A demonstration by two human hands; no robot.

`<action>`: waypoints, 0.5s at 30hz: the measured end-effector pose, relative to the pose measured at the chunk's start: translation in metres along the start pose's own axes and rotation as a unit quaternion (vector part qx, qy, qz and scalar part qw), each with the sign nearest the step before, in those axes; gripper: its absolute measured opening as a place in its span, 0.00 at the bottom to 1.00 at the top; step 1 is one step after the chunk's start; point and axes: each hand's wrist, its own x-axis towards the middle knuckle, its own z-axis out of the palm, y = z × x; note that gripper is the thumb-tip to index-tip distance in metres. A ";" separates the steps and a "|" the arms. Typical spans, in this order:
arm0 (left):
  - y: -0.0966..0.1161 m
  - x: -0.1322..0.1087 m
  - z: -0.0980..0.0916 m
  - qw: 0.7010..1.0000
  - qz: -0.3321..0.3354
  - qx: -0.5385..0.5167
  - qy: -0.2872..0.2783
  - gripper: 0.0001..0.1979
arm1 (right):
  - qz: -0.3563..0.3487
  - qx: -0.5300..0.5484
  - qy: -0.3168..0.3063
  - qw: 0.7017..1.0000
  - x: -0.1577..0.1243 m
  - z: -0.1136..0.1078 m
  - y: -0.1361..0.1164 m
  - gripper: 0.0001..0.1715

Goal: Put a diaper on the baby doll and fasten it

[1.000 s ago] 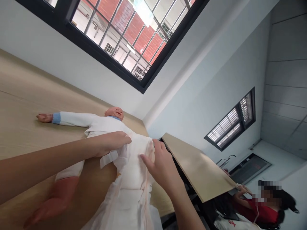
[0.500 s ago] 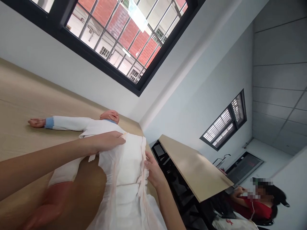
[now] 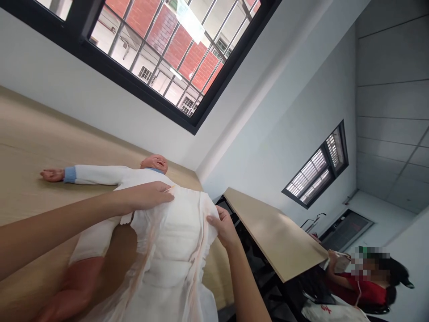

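Spread out before me is a white disposable diaper (image 3: pixel 177 243) with its padded inner side facing up and ruffled edges along both sides. My left hand (image 3: pixel 156 195) pinches its far left corner. At the far right edge, my right hand (image 3: pixel 225 226) grips the side flap between thumb and fingers. Beyond and partly beneath the diaper lies a baby doll (image 3: pixel 97 174) on its back, dressed in white with blue cuff and collar. One arm stretches out to the left. The diaper and my left arm hide much of its trunk and its other limbs.
The doll rests on a tan table (image 3: pixel 20 129) against the wall below a barred window (image 3: pixel 161 49). Another wooden table (image 3: pixel 268 232) stands to the right. Past it sits a person in red (image 3: pixel 368 286), with a white bag (image 3: pixel 335 311) nearby.
My right hand has moved outward to the right, pulling the diaper's side flap wider. The left hand stays nearly in place. The view has shifted slightly.
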 end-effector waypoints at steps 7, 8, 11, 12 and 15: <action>-0.002 0.000 0.007 1.000 -0.003 -0.007 -0.005 0.16 | -0.052 -0.168 0.078 0.981 0.012 -0.024 -0.009 0.23; -0.002 0.000 0.011 1.000 -0.005 -0.012 -0.003 0.16 | -0.058 -0.209 0.083 0.973 0.013 -0.025 -0.008 0.23; -0.005 0.002 0.023 0.998 -0.028 -0.057 -0.005 0.16 | -0.086 -0.378 0.089 0.918 0.013 -0.024 -0.006 0.24; -0.006 0.003 0.027 0.996 -0.037 -0.078 -0.009 0.16 | -0.099 -0.435 0.085 0.891 0.011 -0.023 -0.006 0.27; -0.007 0.003 0.037 0.991 -0.050 -0.120 -0.034 0.16 | -0.138 -0.536 0.067 0.830 0.005 -0.020 -0.010 0.32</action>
